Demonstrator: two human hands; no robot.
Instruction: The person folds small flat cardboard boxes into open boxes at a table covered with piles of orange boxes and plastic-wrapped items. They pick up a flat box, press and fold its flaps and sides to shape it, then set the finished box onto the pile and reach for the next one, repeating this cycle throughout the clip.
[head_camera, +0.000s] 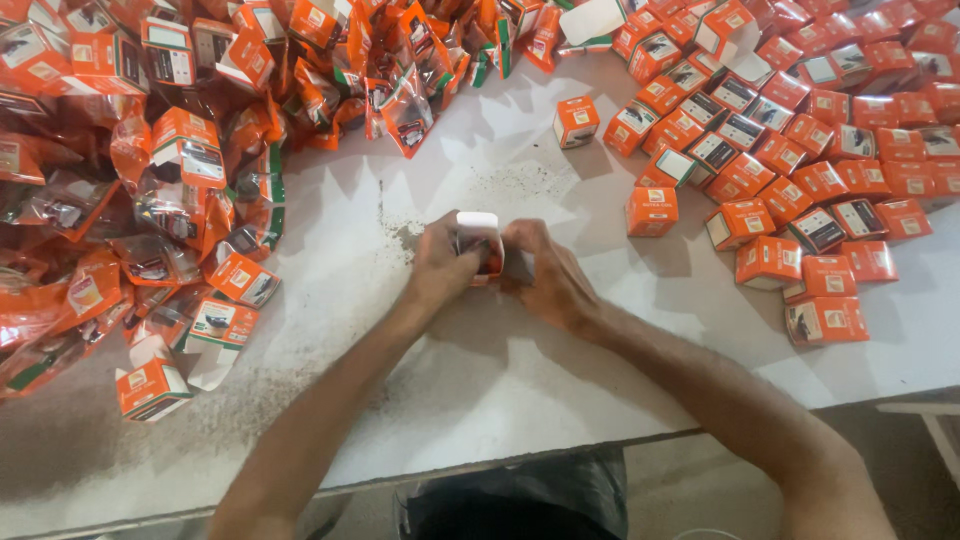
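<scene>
both hands (440, 265) (545, 275) on white table (480, 380), fingers around one small orange box (480, 245) with open flap

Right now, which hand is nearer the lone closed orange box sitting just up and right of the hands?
Right. The right hand lies just below-left of the lone closed orange box; the left hand is farther, beyond the small open box both hands hold.

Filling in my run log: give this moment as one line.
left hand: grips small box | right hand: grips same box | flap: open | left: orange pouches | right: closed boxes
</scene>
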